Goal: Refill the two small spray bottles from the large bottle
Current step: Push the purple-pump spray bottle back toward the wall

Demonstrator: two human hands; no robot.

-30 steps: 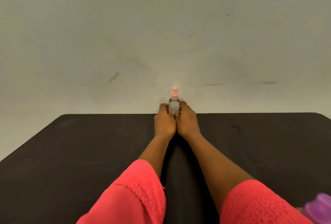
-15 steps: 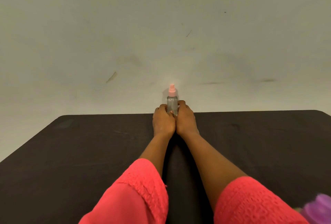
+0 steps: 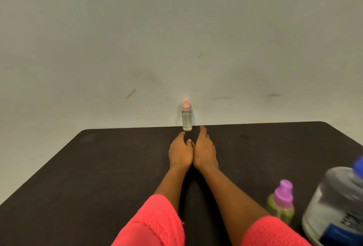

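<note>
A: What is the person wearing on the arms?

B: Bright coral-pink sleeves are covering both; the left sleeve [image 3: 155, 224] is showing a bumpy, knitted-looking weave near its cuff; a raised band is running along that cuff's edge; lower down the fabric is looking smoother.

A: Is the other side matching?

B: The right sleeve [image 3: 273, 234] is carrying the same pink and the same openwork texture; a small thread is sticking out at the left cuff's edge; below the cuffs the left forearm [image 3: 170, 184] and right forearm [image 3: 225, 190] are showing bare down to the left hand [image 3: 180, 153] and right hand [image 3: 205, 151].
</note>
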